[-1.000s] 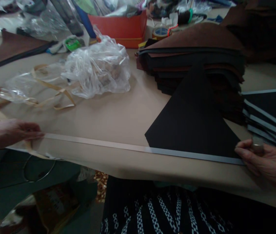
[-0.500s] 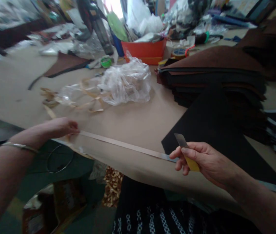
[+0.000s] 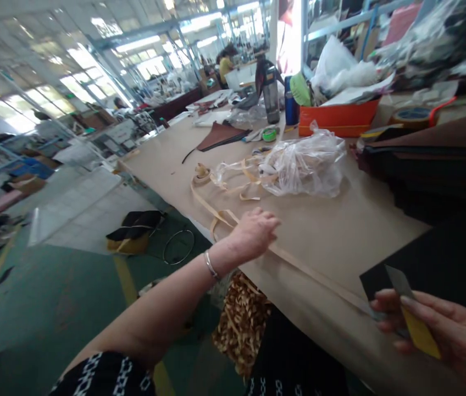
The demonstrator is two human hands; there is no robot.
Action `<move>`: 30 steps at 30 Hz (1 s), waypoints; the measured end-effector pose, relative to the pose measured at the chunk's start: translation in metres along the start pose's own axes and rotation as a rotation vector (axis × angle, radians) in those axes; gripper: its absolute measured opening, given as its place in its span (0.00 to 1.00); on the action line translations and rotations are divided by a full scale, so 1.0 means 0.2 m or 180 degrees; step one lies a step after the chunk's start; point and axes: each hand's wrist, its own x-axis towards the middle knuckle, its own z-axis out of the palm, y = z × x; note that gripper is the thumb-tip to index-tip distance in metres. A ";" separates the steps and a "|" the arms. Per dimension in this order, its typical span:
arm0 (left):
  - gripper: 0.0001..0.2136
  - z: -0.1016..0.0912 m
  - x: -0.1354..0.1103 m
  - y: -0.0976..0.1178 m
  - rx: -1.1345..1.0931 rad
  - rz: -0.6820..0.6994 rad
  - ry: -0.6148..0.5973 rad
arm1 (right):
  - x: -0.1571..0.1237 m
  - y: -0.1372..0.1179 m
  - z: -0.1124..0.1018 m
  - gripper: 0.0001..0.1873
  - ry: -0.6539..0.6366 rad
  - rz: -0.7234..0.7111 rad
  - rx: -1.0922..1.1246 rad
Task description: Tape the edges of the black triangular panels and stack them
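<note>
My right hand (image 3: 431, 324) grips a knife with a flat metal blade and a yellow handle (image 3: 420, 333), the blade pointing up and away. A narrow pale tape strip (image 3: 315, 275) runs along the table's near edge, reaching under my right fingers. My left hand (image 3: 255, 231), fingers curled, is over the strip's other part and seems to pinch it; the fingertips are partly hidden. Left of it the tape goes on in loose loops to a small roll (image 3: 202, 171). Beside my right hand lies a black sheet (image 3: 443, 264).
A crumpled clear plastic bag (image 3: 307, 165) lies beyond the strip. Farther back stand an orange box (image 3: 340, 118), a bottle (image 3: 271, 99) and a green tape roll (image 3: 269, 134). Stacked brown and black sheets (image 3: 434, 154) rise at right. Curly tan scraps (image 3: 241, 324) hang below the edge.
The view has swung left, showing more of the workshop. My left hand has moved right along the strip, closer to my right hand. The knife stays in my right hand.
</note>
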 end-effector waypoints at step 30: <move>0.05 0.23 0.14 0.65 -0.0313 0.1480 0.0367 | -0.10 0.07 0.20 0.20 0.1011 -0.1232 -0.3252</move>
